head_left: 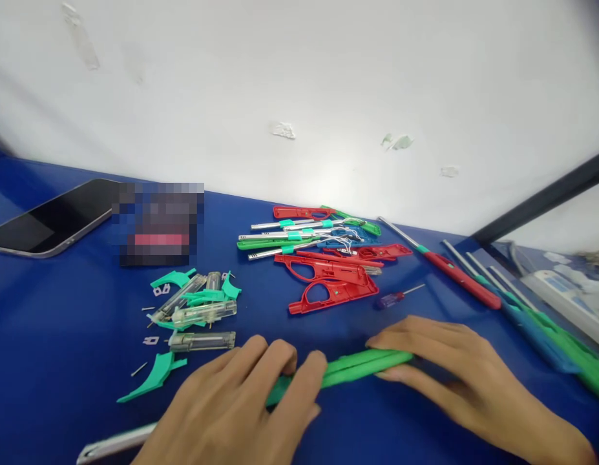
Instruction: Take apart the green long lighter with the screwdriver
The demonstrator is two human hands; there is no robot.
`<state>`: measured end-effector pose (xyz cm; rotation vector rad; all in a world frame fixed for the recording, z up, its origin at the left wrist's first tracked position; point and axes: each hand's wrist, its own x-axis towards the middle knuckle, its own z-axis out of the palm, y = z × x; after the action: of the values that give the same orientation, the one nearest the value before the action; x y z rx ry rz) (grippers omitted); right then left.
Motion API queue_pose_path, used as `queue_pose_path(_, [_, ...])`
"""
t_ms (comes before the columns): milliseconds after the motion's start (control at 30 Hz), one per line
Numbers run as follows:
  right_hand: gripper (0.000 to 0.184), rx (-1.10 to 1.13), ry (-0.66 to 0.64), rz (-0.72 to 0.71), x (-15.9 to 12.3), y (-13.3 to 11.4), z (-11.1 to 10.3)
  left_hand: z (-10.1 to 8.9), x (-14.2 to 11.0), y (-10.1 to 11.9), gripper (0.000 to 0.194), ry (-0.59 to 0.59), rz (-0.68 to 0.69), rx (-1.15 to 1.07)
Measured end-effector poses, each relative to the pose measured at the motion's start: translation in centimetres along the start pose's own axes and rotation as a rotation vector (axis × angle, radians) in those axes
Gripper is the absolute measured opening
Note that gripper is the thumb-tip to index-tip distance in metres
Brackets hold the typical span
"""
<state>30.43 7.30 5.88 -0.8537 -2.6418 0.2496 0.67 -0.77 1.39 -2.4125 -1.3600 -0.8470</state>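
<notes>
A green utility lighter (352,369) lies slantwise between my two hands, with a seam along its handle. My left hand (236,400) wraps over its teal collar and the near part of the handle. From under that hand a metal tube (117,442) comes out at the lower left; the join is hidden by the palm. My right hand (454,371) pinches the handle's far end between thumb and fingers. Ahead of the hands lie red shell halves (335,294). Left of them are clear fuel tanks (205,340) and teal triggers (156,376).
Metal lighter tubes with wires (280,236) lie at the back middle. A small screwdriver (393,298) and a red lighter (461,278) are to the right, near green and blue lighters (546,329). A phone (61,216) lies back left. A white power strip (565,297) stands right.
</notes>
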Motion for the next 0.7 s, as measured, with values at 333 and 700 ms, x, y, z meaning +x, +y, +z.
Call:
queue_pose_path(333, [0.018, -0.078, 0.139, -0.033, -1.6, 0.0, 1.6, 0.7, -1.5, 0.2, 0.033, -0.151, 0.039, -0.098])
queue_pose_path(700, [0.023, -0.076, 0.131, -0.004, -1.8, -0.2, 1.7, 0.7, -3.7, -0.5, 0.052, -0.211, 0.159, -0.052])
